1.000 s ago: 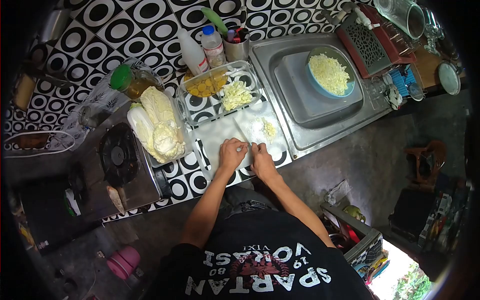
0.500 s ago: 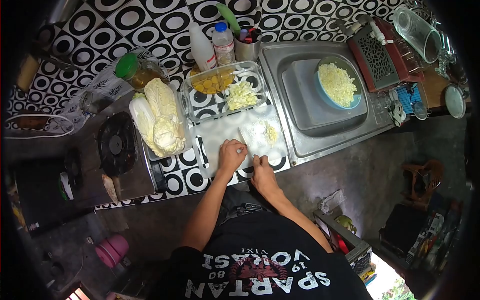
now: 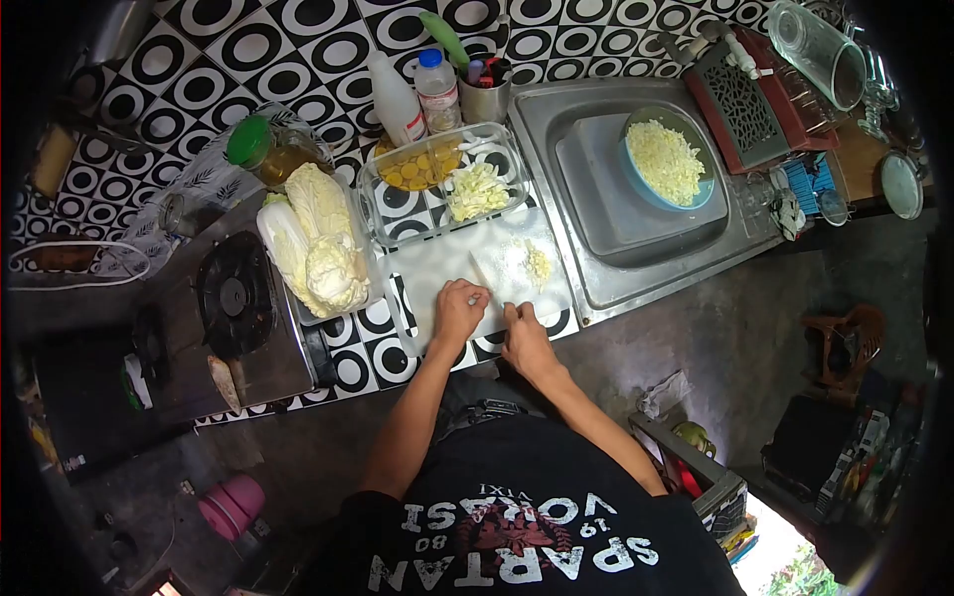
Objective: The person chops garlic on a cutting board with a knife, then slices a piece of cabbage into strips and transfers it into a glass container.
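A translucent white cutting board (image 3: 427,288) lies on the patterned counter under my hands. My right hand (image 3: 527,336) is closed round the handle of a knife, whose pale blade (image 3: 481,270) points away from me over the board. Just left of the blade, my left hand (image 3: 461,310) rests on the board with its fingers pinched together. A small whitish bit seems to show at its fingertips, too small to name. Finely chopped pale-yellow pieces (image 3: 538,263) lie on the board to the right of the blade.
Behind the board stands a clear divided container (image 3: 444,230) with cut cabbage (image 3: 479,192) and yellow slices in liquid. Napa cabbages (image 3: 323,243) sit in a tray by the stove (image 3: 235,283). A bowl of chopped cabbage (image 3: 664,164) stands in the sink (image 3: 586,268) on the right.
The knife blade has swung slightly left, closer to my left fingers. My right hand stays almost in place, and the camera view has shifted a little.
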The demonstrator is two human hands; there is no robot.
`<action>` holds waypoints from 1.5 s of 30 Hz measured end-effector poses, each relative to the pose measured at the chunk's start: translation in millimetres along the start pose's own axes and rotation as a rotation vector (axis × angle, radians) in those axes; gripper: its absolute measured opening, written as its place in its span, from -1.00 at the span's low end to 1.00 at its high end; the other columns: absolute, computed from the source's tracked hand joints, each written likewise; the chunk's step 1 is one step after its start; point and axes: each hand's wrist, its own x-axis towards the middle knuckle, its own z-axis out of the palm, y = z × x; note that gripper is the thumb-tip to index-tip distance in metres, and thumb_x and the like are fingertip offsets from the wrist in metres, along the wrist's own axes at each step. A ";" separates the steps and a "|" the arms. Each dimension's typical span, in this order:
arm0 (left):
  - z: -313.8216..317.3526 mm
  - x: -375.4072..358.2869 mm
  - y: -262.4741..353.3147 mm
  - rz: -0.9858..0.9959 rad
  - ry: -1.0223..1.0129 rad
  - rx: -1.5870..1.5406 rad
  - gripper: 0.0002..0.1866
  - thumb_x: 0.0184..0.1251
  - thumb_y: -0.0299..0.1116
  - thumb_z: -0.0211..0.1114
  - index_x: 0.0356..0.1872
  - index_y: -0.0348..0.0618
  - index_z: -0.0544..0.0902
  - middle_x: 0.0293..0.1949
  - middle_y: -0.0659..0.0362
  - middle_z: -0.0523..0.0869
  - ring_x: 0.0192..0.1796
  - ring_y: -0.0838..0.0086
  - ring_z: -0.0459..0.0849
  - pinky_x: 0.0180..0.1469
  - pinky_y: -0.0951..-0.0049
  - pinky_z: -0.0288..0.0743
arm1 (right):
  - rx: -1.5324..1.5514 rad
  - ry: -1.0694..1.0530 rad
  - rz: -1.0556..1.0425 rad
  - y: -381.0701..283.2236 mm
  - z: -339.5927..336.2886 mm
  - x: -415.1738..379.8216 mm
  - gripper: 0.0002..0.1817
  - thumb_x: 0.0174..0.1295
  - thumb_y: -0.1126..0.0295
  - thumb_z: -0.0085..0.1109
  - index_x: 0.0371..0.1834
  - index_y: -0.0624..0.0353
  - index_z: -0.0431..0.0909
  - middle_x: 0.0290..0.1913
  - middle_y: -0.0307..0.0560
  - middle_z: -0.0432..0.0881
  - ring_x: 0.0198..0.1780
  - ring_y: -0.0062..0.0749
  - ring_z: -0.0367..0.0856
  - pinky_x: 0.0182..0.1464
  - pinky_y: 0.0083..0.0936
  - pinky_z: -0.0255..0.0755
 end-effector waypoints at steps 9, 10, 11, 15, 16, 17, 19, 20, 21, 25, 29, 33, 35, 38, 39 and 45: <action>0.2 2.5 -1.3 -0.029 -0.055 0.005 -0.94 -0.11 -0.48 0.36 -0.53 -0.17 0.70 -0.48 0.13 0.65 -0.32 0.22 0.56 -0.22 0.30 0.44 | 0.033 0.066 -0.001 5.2 18.2 0.0 -0.36 -0.14 0.67 0.14 0.15 0.36 0.27 -0.07 0.28 0.36 -0.22 0.23 0.55 -0.16 -0.12 0.50; 0.2 1.9 -1.5 -0.028 -0.058 0.005 -0.94 -0.11 -0.48 0.36 -0.53 -0.17 0.70 -0.48 0.13 0.65 -0.32 0.22 0.56 -0.22 0.30 0.44 | 0.034 0.067 0.002 7.2 19.3 3.6 -0.36 -0.14 0.67 0.14 0.15 0.36 0.27 -0.07 0.28 0.36 -0.22 0.23 0.55 -0.16 -0.12 0.50; -0.2 1.1 -1.9 -0.002 -0.051 0.012 -0.93 -0.10 -0.48 0.35 -0.51 -0.16 0.71 -0.47 0.13 0.65 -0.32 0.21 0.56 -0.21 0.29 0.44 | 0.010 0.080 -0.034 9.1 20.5 7.5 -0.35 -0.17 0.66 0.19 0.12 0.34 0.26 -0.08 0.26 0.35 -0.22 0.24 0.55 -0.17 -0.11 0.50; 0.6 -1.5 -4.1 0.045 -0.030 0.025 -0.92 -0.08 -0.47 0.35 -0.48 -0.15 0.73 -0.45 0.13 0.66 -0.29 0.21 0.56 -0.19 0.28 0.44 | 0.001 0.039 -0.029 4.9 12.3 19.6 -0.33 -0.19 0.64 0.25 0.12 0.32 0.26 -0.07 0.23 0.35 -0.21 0.24 0.55 -0.15 -0.11 0.50; 0.2 -1.1 -3.7 0.045 -0.027 0.026 -0.92 -0.08 -0.47 0.35 -0.48 -0.15 0.73 -0.45 0.13 0.66 -0.29 0.21 0.56 -0.19 0.28 0.44 | 0.000 0.040 -0.032 3.5 10.1 19.8 -0.33 -0.19 0.64 0.25 0.12 0.32 0.26 -0.07 0.23 0.35 -0.21 0.24 0.55 -0.15 -0.11 0.50; -0.4 -1.8 -3.2 0.054 -0.038 0.037 -0.92 -0.07 -0.47 0.35 -0.48 -0.15 0.73 -0.44 0.12 0.66 -0.29 0.21 0.56 -0.18 0.28 0.44 | 0.010 0.024 -0.016 2.6 7.8 19.5 -0.34 -0.18 0.63 0.25 0.11 0.32 0.27 -0.06 0.24 0.35 -0.20 0.24 0.55 -0.14 -0.11 0.50; -1.7 -3.4 -3.7 0.058 -0.047 0.048 -0.92 -0.07 -0.47 0.35 -0.47 -0.14 0.73 -0.44 0.11 0.66 -0.29 0.20 0.56 -0.18 0.29 0.44 | 0.019 0.004 -0.001 2.0 4.6 17.0 -0.36 -0.17 0.63 0.24 0.10 0.32 0.28 -0.05 0.25 0.36 -0.19 0.24 0.56 -0.12 -0.11 0.50; -2.1 -3.3 -4.0 0.056 -0.039 0.033 -0.91 -0.07 -0.47 0.36 -0.46 -0.14 0.73 -0.44 0.11 0.66 -0.30 0.21 0.56 -0.19 0.29 0.44 | 0.015 -0.006 0.012 2.4 3.2 14.8 -0.37 -0.15 0.62 0.24 0.09 0.32 0.28 -0.05 0.26 0.36 -0.18 0.25 0.56 -0.11 -0.11 0.51; -2.1 -3.3 -3.8 0.054 -0.032 0.017 -0.91 -0.07 -0.48 0.36 -0.46 -0.14 0.73 -0.44 0.10 0.65 -0.30 0.22 0.56 -0.19 0.29 0.45 | 0.010 -0.017 0.025 1.7 1.4 12.3 -0.39 -0.14 0.62 0.23 0.09 0.33 0.28 -0.04 0.27 0.36 -0.16 0.25 0.56 -0.10 -0.11 0.51; -1.8 -4.6 -4.7 -0.014 -0.020 -0.008 -0.90 -0.07 -0.48 0.36 -0.45 -0.14 0.73 -0.44 0.10 0.66 -0.31 0.23 0.57 -0.21 0.29 0.45 | -0.017 -0.014 0.047 -1.9 -0.4 0.4 -0.39 -0.15 0.65 0.15 0.12 0.38 0.32 -0.11 0.25 0.41 -0.22 0.19 0.56 -0.15 -0.17 0.50; -1.8 -3.1 -5.8 0.007 -0.042 0.018 -0.91 -0.07 -0.47 0.37 -0.46 -0.14 0.73 -0.44 0.10 0.66 -0.32 0.23 0.57 -0.23 0.30 0.45 | 0.019 0.035 0.016 8.0 20.1 -2.8 -0.34 -0.16 0.65 0.18 0.15 0.37 0.28 -0.08 0.25 0.39 -0.24 0.19 0.56 -0.17 -0.17 0.51; -3.2 -3.4 -6.4 0.040 -0.047 0.018 -0.91 -0.07 -0.48 0.37 -0.46 -0.13 0.73 -0.44 0.10 0.67 -0.32 0.23 0.57 -0.24 0.31 0.45 | 0.024 0.080 -0.041 10.4 24.5 10.9 -0.33 -0.16 0.64 0.19 0.16 0.35 0.25 -0.07 0.27 0.38 -0.20 0.25 0.55 -0.15 -0.08 0.49; -3.9 -5.1 -4.6 0.032 -0.050 0.013 -0.91 -0.06 -0.48 0.36 -0.46 -0.13 0.73 -0.44 0.10 0.67 -0.32 0.23 0.57 -0.24 0.31 0.46 | 0.033 0.079 -0.039 10.3 23.3 19.9 -0.33 -0.16 0.65 0.19 0.15 0.37 0.25 -0.07 0.28 0.37 -0.19 0.24 0.55 -0.14 -0.09 0.49; -4.0 -3.5 -4.1 0.021 -0.053 0.013 -0.91 -0.06 -0.47 0.36 -0.45 -0.14 0.73 -0.43 0.10 0.68 -0.32 0.23 0.57 -0.23 0.31 0.46 | 0.040 0.066 -0.022 5.3 14.4 21.9 -0.36 -0.16 0.66 0.16 0.14 0.38 0.28 -0.08 0.29 0.39 -0.18 0.23 0.54 -0.13 -0.12 0.49; -4.7 -3.6 -4.0 0.014 -0.056 0.016 -0.91 -0.05 -0.47 0.36 -0.45 -0.14 0.73 -0.42 0.09 0.68 -0.32 0.23 0.57 -0.23 0.31 0.46 | 0.039 0.049 -0.002 1.9 9.9 20.5 -0.38 -0.15 0.67 0.14 0.12 0.39 0.30 -0.09 0.30 0.40 -0.18 0.22 0.53 -0.13 -0.14 0.49; -5.9 -3.3 -3.8 0.010 -0.068 -0.022 -0.92 -0.05 -0.51 0.35 -0.46 -0.14 0.72 -0.43 0.10 0.69 -0.35 0.22 0.57 -0.26 0.32 0.47 | 0.015 0.054 -0.020 9.6 17.8 4.1 -0.37 -0.15 0.65 0.15 0.13 0.40 0.29 -0.09 0.32 0.40 -0.20 0.25 0.54 -0.14 -0.11 0.49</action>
